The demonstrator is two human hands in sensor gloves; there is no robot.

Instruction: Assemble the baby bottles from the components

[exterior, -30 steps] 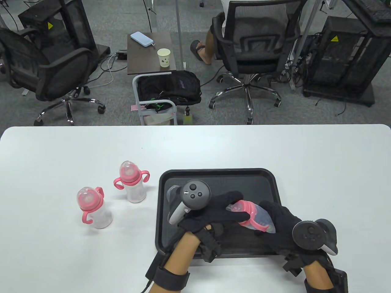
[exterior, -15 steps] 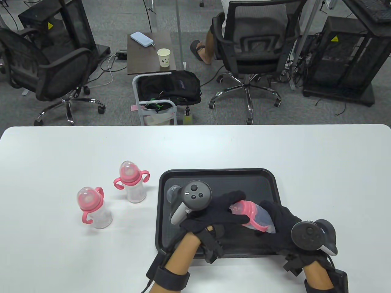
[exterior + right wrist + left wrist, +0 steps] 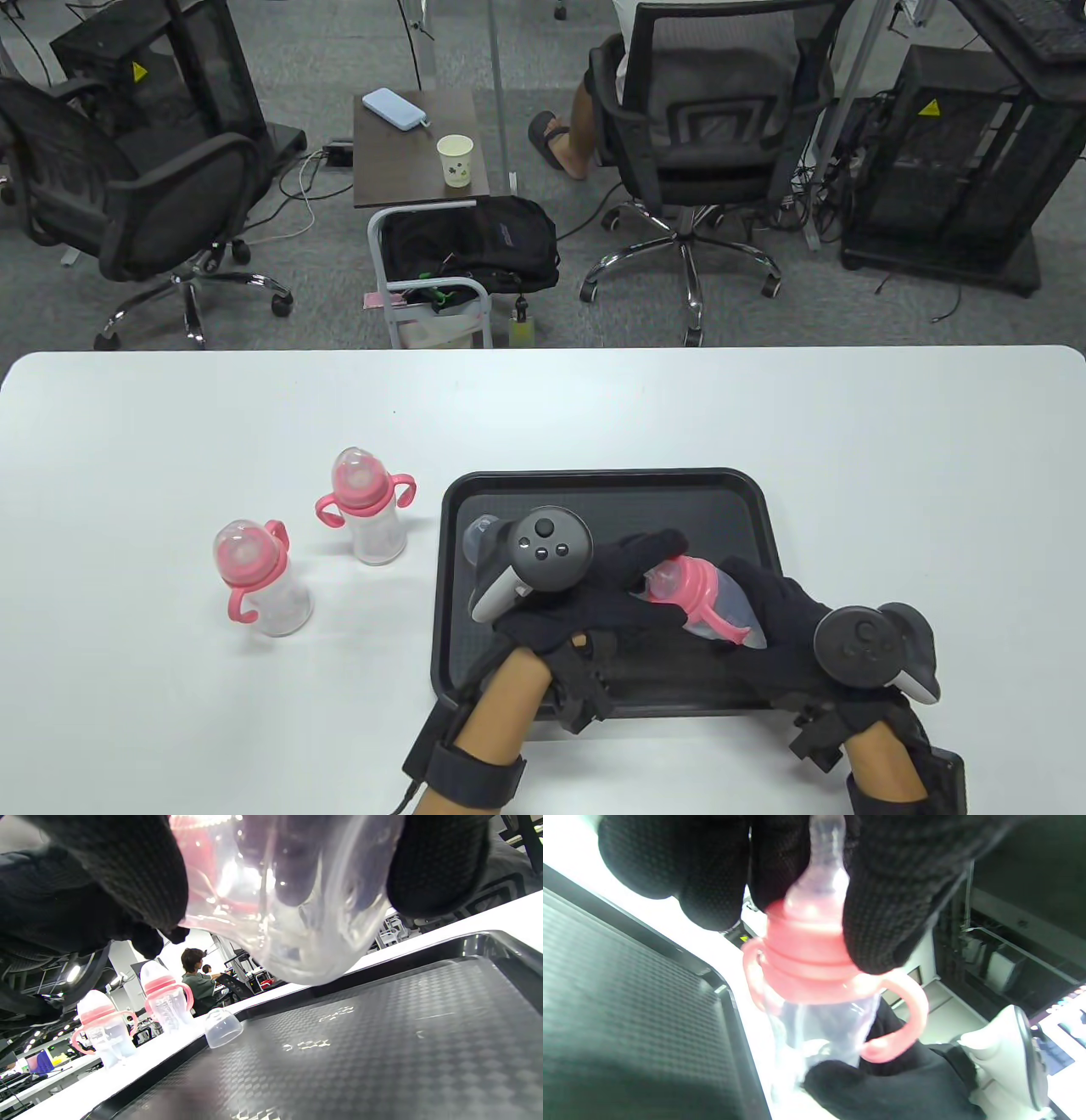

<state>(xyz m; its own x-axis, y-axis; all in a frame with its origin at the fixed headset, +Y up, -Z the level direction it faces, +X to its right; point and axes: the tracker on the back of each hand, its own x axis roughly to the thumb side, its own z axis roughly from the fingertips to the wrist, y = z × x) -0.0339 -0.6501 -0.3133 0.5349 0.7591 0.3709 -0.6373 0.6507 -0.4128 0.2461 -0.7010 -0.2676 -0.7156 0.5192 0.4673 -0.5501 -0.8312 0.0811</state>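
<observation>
Both hands hold one baby bottle (image 3: 717,607) tilted above the black tray (image 3: 594,488). My right hand (image 3: 785,620) grips its clear body (image 3: 297,899). My left hand (image 3: 632,586) grips the pink collar (image 3: 806,955) with the clear nipple (image 3: 825,861) between its fingers (image 3: 882,899). The collar's pink handles (image 3: 903,1018) stick out to the sides. A clear dome cap (image 3: 222,1033) lies on the tray's far left part, partly hidden behind the left tracker in the table view (image 3: 477,535).
Two assembled capped bottles stand on the white table left of the tray, one nearer (image 3: 259,581) and one farther (image 3: 369,509); both show in the right wrist view (image 3: 106,1027) (image 3: 165,997). Office chairs stand beyond the table's far edge.
The bottle has turned slightly in both hands. The left hand shifted a little right over the collar, and the right hand moved slightly right.
</observation>
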